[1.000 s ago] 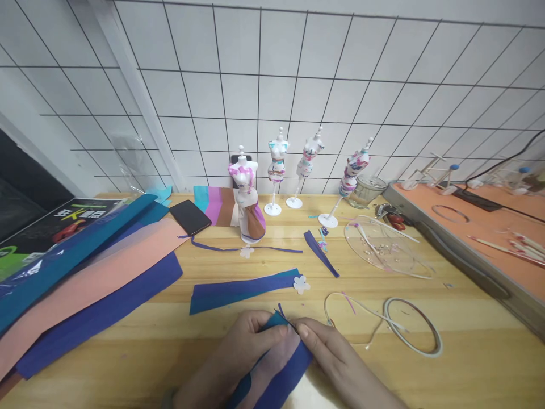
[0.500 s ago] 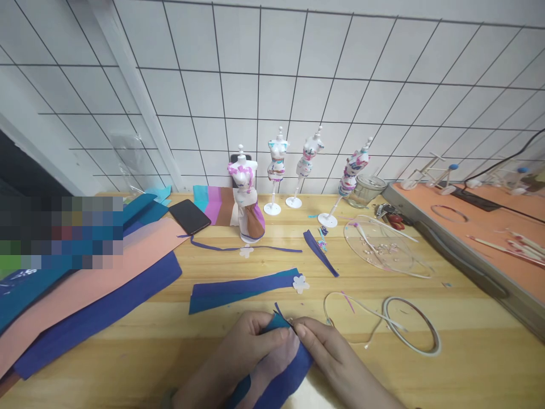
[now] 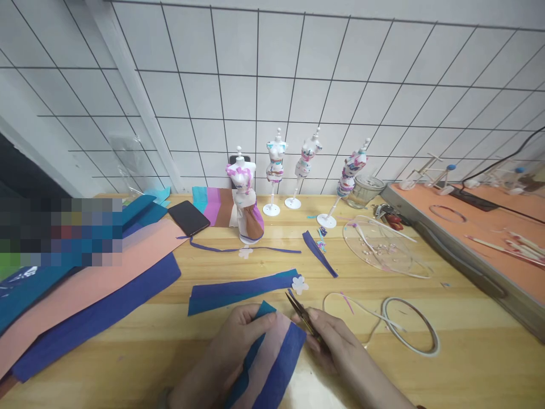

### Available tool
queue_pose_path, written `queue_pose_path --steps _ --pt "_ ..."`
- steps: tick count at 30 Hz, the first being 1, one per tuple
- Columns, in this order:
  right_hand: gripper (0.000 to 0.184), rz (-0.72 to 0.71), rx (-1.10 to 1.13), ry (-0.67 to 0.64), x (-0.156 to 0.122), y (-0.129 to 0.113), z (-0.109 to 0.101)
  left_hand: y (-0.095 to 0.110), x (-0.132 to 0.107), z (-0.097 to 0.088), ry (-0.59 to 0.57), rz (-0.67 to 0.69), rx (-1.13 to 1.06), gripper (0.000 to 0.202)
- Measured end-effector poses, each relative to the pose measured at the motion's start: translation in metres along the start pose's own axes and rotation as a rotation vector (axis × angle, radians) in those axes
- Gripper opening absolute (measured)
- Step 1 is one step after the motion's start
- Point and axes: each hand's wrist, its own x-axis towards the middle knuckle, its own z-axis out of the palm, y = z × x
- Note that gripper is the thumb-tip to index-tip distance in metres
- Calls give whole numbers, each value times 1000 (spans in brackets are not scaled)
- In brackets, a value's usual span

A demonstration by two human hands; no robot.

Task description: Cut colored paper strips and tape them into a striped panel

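My left hand [image 3: 236,341] pinches the top edge of a striped paper piece [image 3: 272,358] of teal, pale pink and blue bands lying on the wooden table [image 3: 426,380]. My right hand [image 3: 330,343] is closed round small scissors [image 3: 301,311], whose thin blades point up and left just past the paper's upper right corner. A blue and teal paper strip [image 3: 238,289] lies just beyond my hands, with a small white paper flower [image 3: 300,284] at its right end.
Several small dress-form mannequins [image 3: 244,196] stand at the back by the tiled wall. Large sheets of blue, peach and teal paper [image 3: 93,278] and a black phone [image 3: 188,217] lie left. A clear plastic lid [image 3: 378,247], a wire ring [image 3: 411,332] and an orange board [image 3: 481,238] are right.
My right hand has drawn back to the right from the paper's top edge, and the scissors now show clear of it. The striped paper lies flatter and more exposed. The left hand keeps its pinch.
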Motion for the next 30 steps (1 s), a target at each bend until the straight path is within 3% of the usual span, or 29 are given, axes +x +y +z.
queue_pose_path --steps 10,19,30 --pt "45 -85 -254 -102 -3 -13 -8 7 -1 -1 -4 18 -74 27" --pt "47 -49 -203 -215 -9 -28 -15 7 -3 -3 -26 19 100 30" --pt "49 -55 -191 -249 -7 -22 -16 8 -3 -2 -8 16 169 31"
